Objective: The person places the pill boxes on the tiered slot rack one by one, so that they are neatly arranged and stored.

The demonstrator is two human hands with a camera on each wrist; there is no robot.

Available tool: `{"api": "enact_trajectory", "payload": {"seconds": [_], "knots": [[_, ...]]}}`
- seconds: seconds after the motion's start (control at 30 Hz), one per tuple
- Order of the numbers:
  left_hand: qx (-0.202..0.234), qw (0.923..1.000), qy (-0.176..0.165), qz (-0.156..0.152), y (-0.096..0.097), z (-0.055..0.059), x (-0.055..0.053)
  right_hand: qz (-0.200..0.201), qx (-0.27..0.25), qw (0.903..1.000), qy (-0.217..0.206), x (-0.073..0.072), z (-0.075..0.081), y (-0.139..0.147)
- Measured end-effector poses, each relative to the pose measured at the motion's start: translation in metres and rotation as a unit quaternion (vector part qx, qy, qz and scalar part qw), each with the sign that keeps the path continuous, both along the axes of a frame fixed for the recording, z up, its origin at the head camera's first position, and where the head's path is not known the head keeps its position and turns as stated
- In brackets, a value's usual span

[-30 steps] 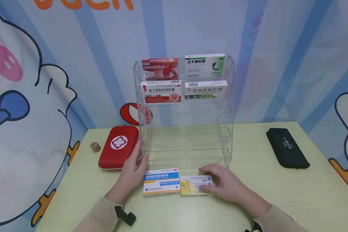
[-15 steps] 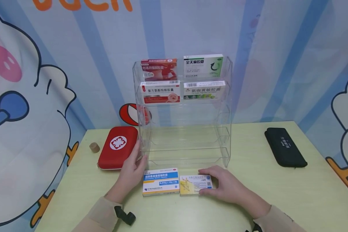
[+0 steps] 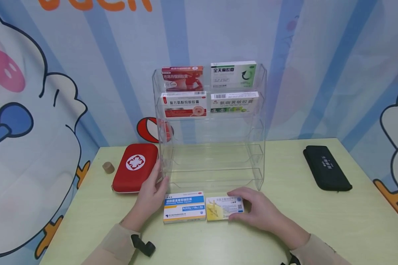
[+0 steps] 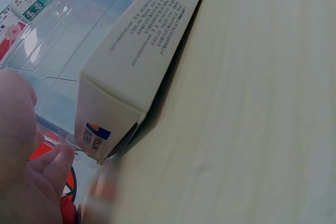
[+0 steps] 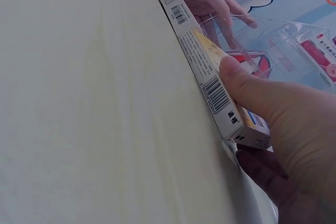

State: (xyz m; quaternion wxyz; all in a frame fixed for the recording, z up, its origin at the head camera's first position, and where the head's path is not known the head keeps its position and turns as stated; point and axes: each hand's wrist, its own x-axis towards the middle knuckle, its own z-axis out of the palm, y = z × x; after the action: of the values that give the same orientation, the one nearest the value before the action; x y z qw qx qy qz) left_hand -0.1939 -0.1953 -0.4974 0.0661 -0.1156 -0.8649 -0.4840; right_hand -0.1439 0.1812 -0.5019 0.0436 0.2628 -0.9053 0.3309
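Note:
A clear acrylic tiered rack (image 3: 215, 158) stands mid-table. My left hand (image 3: 150, 193) holds its lower left side, thumb toward the front and fingers along the outer wall. In front lies a blue-and-white medicine box (image 3: 184, 208); the left wrist view shows its long edge and end flap (image 4: 126, 61). Beside it, my right hand (image 3: 257, 207) pinches a smaller yellow-and-white medicine box (image 3: 223, 208) by its right end. In the right wrist view the thumb (image 5: 239, 77) presses on the box's face, with other fingers below its end.
Upper tiers hold a red box (image 3: 183, 79), a white-green box (image 3: 233, 75), a red-white box (image 3: 184, 105) and another white-green one (image 3: 234, 103). Left of the rack are a red first-aid case (image 3: 136, 167) and small cork (image 3: 108, 168). A black pouch (image 3: 327, 167) lies far right.
The right thumb has shifted from over the yellow-and-white box's face to its right edge, and that box has risen slightly. The left hand, rack and blue-and-white box stay put.

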Motion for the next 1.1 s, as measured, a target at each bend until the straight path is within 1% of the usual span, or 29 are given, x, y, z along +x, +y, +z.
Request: {"api": "enact_trajectory", "payload": {"seconds": [0.13,0.4,0.5,0.63,0.87,0.97,1.1], "knots": [[0.001,1.0000,0.002,-0.002,-0.001,0.000,0.000,-0.008,-0.004,1.0000,-0.001,0.000,0.001,-0.001],[-0.003,1.0000,0.002,0.001,-0.002,0.001,0.001,-0.027,-0.037,0.9989,-0.008,0.000,0.003,-0.002],[-0.004,1.0000,0.003,0.000,-0.002,0.001,0.000,-0.030,-0.055,0.9980,0.000,0.000,0.005,-0.002],[-0.003,1.0000,0.002,-0.001,-0.001,0.000,0.000,-0.029,-0.078,0.9963,0.022,0.000,0.009,-0.001],[0.002,1.0000,0.000,0.000,0.001,0.001,0.000,-0.019,-0.104,0.9932,0.048,-0.002,0.022,0.002],[0.002,1.0000,-0.001,0.002,0.001,0.001,0.000,-0.010,-0.109,0.9922,0.058,-0.006,0.030,0.000],[-0.001,1.0000,0.003,0.004,0.000,0.001,0.000,-0.007,-0.108,0.9909,0.080,-0.014,0.043,-0.005]]}}
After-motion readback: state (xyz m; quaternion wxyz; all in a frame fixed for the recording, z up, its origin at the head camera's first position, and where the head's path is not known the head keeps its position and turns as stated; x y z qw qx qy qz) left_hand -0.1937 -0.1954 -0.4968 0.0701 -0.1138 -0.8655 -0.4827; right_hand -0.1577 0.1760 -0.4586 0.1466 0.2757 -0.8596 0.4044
